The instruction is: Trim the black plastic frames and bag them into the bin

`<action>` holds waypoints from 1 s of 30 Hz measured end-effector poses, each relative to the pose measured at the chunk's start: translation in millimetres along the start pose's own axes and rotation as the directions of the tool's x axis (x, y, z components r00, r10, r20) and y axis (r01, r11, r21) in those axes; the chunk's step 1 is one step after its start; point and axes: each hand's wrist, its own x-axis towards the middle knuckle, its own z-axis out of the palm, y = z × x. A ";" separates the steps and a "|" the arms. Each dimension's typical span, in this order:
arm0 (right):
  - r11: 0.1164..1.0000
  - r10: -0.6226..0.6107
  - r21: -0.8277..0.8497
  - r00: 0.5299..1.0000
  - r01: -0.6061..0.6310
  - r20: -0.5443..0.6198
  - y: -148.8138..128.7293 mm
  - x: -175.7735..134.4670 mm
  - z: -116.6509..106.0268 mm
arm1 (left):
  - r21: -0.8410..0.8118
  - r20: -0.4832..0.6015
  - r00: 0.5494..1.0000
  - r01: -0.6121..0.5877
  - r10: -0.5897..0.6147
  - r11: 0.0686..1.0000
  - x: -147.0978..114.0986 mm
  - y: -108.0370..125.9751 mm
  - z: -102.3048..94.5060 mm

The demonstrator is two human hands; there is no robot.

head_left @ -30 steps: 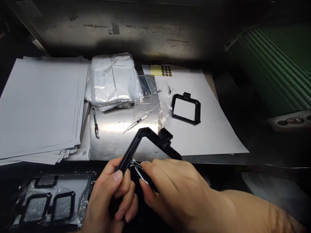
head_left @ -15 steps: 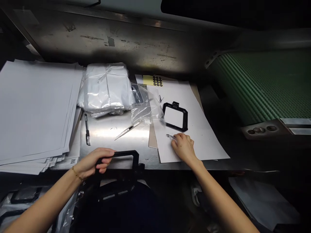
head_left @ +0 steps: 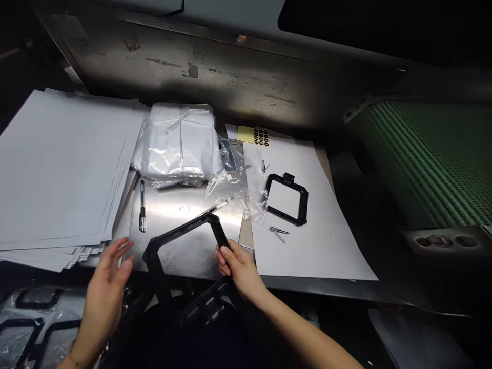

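Observation:
My right hand point(head_left: 240, 269) is closed round the right side of a black plastic frame point(head_left: 156, 266), which is tilted over the near edge of the table. To the left of this frame, my left hand point(head_left: 109, 279) is empty with its fingers apart. A second black frame point(head_left: 303, 207) with a clip at its top lies on a white sheet point(head_left: 319, 256). Just below that frame rests a nail clipper point(head_left: 277, 233); another small clipper point(head_left: 263, 166) lies above it. The held frame partly covers a craft knife point(head_left: 223, 204) on the metal table.
Stacked paper point(head_left: 73, 164) covers the left side. A bundle of clear plastic bags point(head_left: 180, 143) sits beside it, near a black pen point(head_left: 142, 205). A yellow sticker sheet point(head_left: 246, 134) lies at the back. On the right stands a green conveyor belt point(head_left: 430, 164). Bagged frames point(head_left: 38, 325) are low left.
My right hand has let go of the nail clipper on the sheet and taken the black frame. My left hand has released that frame and moved left. The view has shifted slightly.

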 end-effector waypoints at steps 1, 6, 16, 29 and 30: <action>1.000 0.011 0.007 1.000 -0.011 -0.017 0.6 1.3 11.5 | -0.038 0.057 0.991 0.122 -0.120 0.992 -11.6 -9.1 -7.1; 0.995 -0.062 -0.078 0.997 0.065 0.044 -0.6 10.5 41.9 | -0.298 0.154 0.918 0.397 -0.367 0.868 -35.5 -30.0 -10.1; 0.754 -0.282 -0.538 0.925 0.378 0.255 28.6 98.9 -24.1 | -0.309 0.068 0.887 0.453 -0.456 0.836 -3.2 -60.7 -33.5; 0.762 -0.215 -0.470 0.859 0.446 0.465 -21.4 80.7 -10.8 | -0.321 0.036 0.848 0.511 -0.529 0.797 2.4 -81.9 -40.8; 0.706 -0.161 -0.541 0.848 0.457 0.505 -23.4 78.7 -10.3 | -0.317 0.037 0.846 0.515 -0.533 0.796 2.2 -82.1 -41.0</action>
